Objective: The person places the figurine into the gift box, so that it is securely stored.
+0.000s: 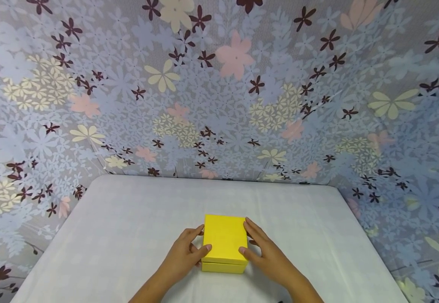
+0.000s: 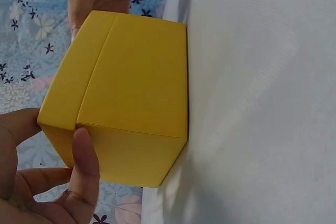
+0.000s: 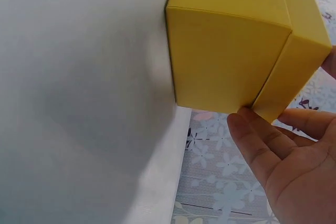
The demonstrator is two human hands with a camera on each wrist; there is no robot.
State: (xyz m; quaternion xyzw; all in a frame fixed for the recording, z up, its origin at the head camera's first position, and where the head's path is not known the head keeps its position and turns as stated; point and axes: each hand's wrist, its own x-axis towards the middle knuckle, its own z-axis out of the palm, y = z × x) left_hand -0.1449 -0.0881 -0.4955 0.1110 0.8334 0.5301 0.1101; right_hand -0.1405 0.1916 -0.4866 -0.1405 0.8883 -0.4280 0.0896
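A yellow box with a lid on it sits on the white-covered table, and a thin seam runs below the lid. My left hand grips the lid's left side, thumb over its top edge. In the left wrist view a fingertip presses right at the seam. On the opposite side my right hand holds the lid, its thumb at the near right corner of the top. The right wrist view shows its fingers along the seam. The box's inside is hidden.
A white cloth covers the table around the box. Behind the table and at both sides hangs floral-patterned fabric in blue and grey. The table's back edge meets it.
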